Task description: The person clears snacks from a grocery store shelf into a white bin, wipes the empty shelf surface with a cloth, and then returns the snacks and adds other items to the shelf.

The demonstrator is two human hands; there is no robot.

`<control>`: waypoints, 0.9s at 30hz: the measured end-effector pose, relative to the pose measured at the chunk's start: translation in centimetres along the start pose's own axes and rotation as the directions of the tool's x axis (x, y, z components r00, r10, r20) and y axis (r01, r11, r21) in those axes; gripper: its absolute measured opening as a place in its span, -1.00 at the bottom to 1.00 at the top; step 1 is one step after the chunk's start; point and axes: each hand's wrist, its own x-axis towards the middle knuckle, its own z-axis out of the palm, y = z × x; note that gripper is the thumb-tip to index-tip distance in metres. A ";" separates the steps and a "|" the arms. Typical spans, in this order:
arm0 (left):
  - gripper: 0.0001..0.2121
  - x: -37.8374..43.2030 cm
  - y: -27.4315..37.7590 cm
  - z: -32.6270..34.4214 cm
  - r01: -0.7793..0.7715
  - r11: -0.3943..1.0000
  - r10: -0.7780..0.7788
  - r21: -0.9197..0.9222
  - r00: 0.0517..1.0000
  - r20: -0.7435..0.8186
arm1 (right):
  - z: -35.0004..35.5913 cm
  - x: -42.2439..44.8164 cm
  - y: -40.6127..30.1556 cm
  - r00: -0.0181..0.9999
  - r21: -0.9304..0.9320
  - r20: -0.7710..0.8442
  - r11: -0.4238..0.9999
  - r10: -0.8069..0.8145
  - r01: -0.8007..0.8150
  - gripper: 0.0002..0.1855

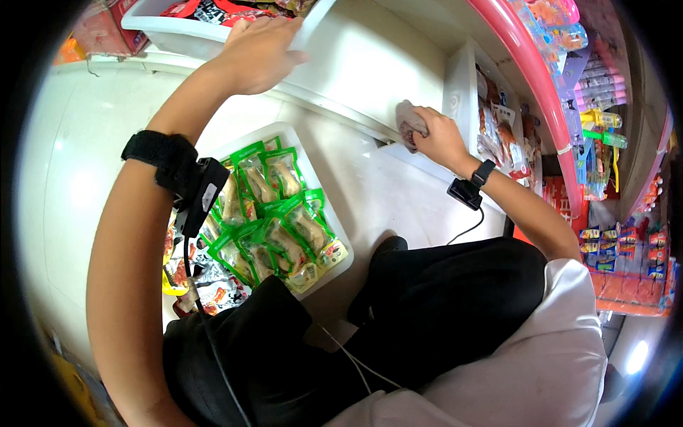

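Note:
My right hand grips a crumpled grey-brown cloth at the front part of a white shelf. My left hand is at the near right corner of a white plastic bin that holds red and dark packets; its fingers are extended, partly blurred, and hold nothing that I can see. Whether it touches the bin I cannot tell. Below, on the floor, stands a white tray of green-edged clear packets, with pale food pieces inside. Part of it is hidden behind my knee.
More packets lie left of the tray, partly behind my left arm. Another white bin with packaged food stands at the shelf's right. A pink curved edge runs along the upper right, with hanging toys beyond. Cables trail from both wrist devices.

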 end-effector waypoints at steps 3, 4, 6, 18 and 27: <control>-0.45 -0.3 -0.4 0.2 -0.005 1.000 0.005 0.011 1.000 -0.027 | 0.9 0.3 -1.7 0.994 0.051 -0.010 0.993 -0.109 0.109 -0.48; -0.45 -0.2 -0.4 0.4 -0.019 1.000 0.020 0.013 0.999 -0.041 | 1.2 0.5 -2.4 0.990 0.055 -0.032 0.988 -0.141 0.143 -0.47; -0.45 -0.2 -0.3 0.0 -0.021 1.000 0.021 -0.008 1.000 -0.018 | 1.5 1.2 -3.5 0.987 0.035 -0.037 0.987 -0.156 0.157 -0.46; -0.45 0.0 -0.1 -0.5 0.011 0.998 -0.008 -0.063 0.999 0.049 | 3.6 -4.3 0.6 0.994 -0.419 0.108 0.908 0.027 0.020 -0.64; -0.43 -0.5 -1.2 -0.5 -0.005 0.997 0.008 -0.076 1.000 0.028 | 4.5 -0.6 -4.3 0.959 -0.215 -0.061 0.942 -0.278 0.259 -0.62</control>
